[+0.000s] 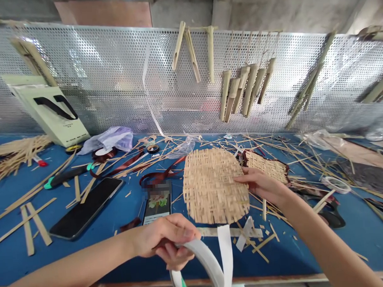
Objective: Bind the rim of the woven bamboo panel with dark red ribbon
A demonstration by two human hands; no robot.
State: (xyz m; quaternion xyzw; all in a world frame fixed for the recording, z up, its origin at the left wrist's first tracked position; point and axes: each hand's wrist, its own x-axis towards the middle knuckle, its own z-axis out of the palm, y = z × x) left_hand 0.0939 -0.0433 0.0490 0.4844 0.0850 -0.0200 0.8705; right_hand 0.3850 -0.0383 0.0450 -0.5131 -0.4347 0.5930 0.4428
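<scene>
My left hand [175, 240] is closed around a roll of white tape [205, 258] at the front edge of the table. A loose end of the tape stands up at the roll's right side, just below a woven bamboo panel [213, 187]. This flat panel has rounded corners and a pale strip weave. My right hand [264, 184] pinches its right edge, fingers in front and the rest of the grip hidden behind. A second, smaller woven piece [268, 167] with dark brown edging lies behind my right hand.
Two phones [87, 209] [158, 205] lie left of the panel, near a green-and-black handled tool [69, 175]. Black scissors [331, 213] and a thin white tape roll [336, 185] are at right. Bamboo strips litter the blue table [120, 258]. A perforated metal screen [111, 83] stands behind, hung with bamboo pieces [248, 89].
</scene>
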